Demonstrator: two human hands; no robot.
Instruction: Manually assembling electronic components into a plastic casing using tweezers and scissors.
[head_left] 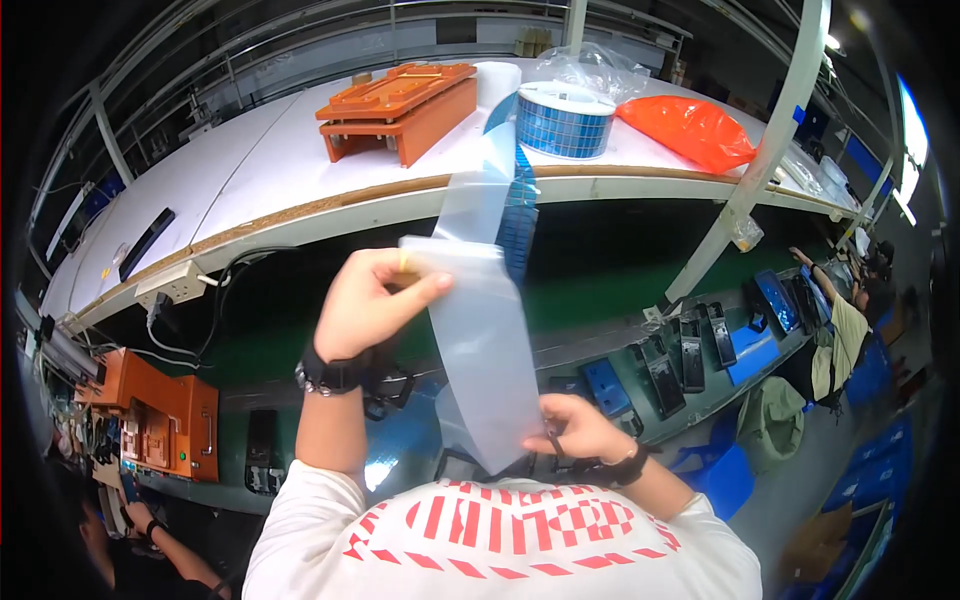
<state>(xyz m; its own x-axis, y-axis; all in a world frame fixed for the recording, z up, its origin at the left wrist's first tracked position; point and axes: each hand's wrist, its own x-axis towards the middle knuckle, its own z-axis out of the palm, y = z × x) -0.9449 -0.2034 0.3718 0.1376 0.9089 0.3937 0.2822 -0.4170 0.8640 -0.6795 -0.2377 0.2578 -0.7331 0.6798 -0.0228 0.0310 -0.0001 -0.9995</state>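
A translucent plastic film strip (490,350) hangs in front of me, folded over near its top. My left hand (365,305) pinches that upper fold between thumb and fingers. Down at the strip's lower right edge, my right hand (585,430) has its fingertips closed on the film; a small dark bit shows by these fingers, too small to name. Behind the film, a blue grid-patterned strip (518,225) drops over the shelf edge below a roll of blue grid-patterned labels (566,122).
An orange fixture (400,105) and a red plastic bag (690,130) lie on the white shelf (260,160). Below runs a green conveyor (640,425) carrying black housings (690,355). An orange press (165,415) stands left. Co-workers' arms (165,545) show at both sides; a white post (745,190) rises right.
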